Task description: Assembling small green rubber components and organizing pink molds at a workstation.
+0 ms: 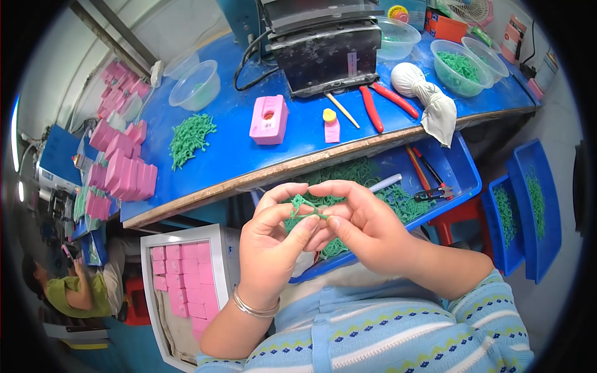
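Observation:
Both hands meet over a blue tray (469,180) heaped with green wax-like pieces (407,205). My left hand (273,233) has thumb and fingers closed on a small looped green wax piece (298,205). My right hand (364,227) pinches the same piece's lower end (321,216) between thumb and forefinger. The piece's exact shape is partly hidden by my fingers. In the tray behind my hands lie a white rod (385,182), pliers with dark jaws (433,194) and a red-handled tool (418,168).
On the blue workbench (230,161) stand a black machine (326,56), a pink mould block (269,120), red-handled pliers (372,109), a tied white cloth bag (429,96) and clear bowls (460,68). A crate of pink blocks (183,273) sits at left; blue trays (535,211) at right. Another person (74,289) sits far left.

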### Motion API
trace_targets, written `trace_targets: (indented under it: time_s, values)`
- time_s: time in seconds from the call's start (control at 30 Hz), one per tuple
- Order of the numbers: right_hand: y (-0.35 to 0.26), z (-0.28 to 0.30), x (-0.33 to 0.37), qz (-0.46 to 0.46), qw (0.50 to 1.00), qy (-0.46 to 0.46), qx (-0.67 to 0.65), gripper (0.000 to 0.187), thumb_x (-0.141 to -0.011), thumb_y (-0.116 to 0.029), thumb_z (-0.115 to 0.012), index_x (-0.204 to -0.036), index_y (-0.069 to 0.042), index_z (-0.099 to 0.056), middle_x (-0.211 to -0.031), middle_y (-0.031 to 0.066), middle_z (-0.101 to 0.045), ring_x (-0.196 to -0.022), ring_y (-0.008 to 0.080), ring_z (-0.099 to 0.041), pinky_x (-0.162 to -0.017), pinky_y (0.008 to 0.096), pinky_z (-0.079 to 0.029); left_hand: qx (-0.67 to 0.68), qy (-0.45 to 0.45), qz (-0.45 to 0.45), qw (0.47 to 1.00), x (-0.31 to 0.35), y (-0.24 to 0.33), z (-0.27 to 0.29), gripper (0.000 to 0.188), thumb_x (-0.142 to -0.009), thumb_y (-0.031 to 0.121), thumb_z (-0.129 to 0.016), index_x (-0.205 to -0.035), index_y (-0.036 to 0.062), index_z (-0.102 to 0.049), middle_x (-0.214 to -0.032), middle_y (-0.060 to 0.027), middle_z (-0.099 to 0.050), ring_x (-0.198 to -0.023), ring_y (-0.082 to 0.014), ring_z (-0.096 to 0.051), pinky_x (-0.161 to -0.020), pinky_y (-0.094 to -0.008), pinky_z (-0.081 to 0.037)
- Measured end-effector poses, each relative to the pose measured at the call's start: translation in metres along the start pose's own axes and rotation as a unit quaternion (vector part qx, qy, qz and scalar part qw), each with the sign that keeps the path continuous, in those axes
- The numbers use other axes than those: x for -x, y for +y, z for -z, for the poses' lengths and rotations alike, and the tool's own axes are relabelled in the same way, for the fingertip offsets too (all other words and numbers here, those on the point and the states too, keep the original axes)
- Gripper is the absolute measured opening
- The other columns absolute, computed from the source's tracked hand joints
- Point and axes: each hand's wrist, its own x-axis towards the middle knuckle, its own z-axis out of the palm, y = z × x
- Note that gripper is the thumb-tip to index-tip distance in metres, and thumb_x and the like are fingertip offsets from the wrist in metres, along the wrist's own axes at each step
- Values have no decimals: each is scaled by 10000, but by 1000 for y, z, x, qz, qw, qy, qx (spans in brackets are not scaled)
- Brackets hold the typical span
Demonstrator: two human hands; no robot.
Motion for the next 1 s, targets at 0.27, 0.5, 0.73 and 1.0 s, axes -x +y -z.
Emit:
trace_targets:
  time_s: [0.27,0.5,0.73,1.0]
  values:
    - [5,-8,-2,30,997,-23,63,355,-907,-22,-397,-1255,-16,-324,-792,25,-520,-691,70,-507,-633,237,-432,-79,53,-77,992,11,-8,3,114,-777,-13,-639,-883,30,-631,-1105,-118,-482,-1010,-172,-497,-855,-297,-426]
    - [8,-1,-11,-101,989,21,-106,361,-856,-23,-441,-1199,-7,-329,-679,3,-479,-573,59,-441,-531,221,-384,-478,76,-356,799,9,-8,2,264,-620,47,-698,-875,104,-662,-995,-62,-531,-961,-262,-485,-835,-381,-392]
    - [23,25,-18,-95,980,172,13,278,-878,-63,-484,-1143,-5,-419,-610,-4,-490,-513,46,-439,-444,204,-346,-495,56,-368,785,13,-2,2,309,-541,60,-671,-847,104,-659,-964,-47,-545,-952,-269,-481,-781,-395,-372]
    - [-2,11,4,205,921,29,330,146,-806,-23,-589,-945,-44,-553,-761,12,-521,-572,45,-449,-480,220,-370,-500,44,-341,795,15,5,2,287,-522,41,-675,-804,80,-642,-918,-53,-540,-903,-278,-490,-782,-401,-364]
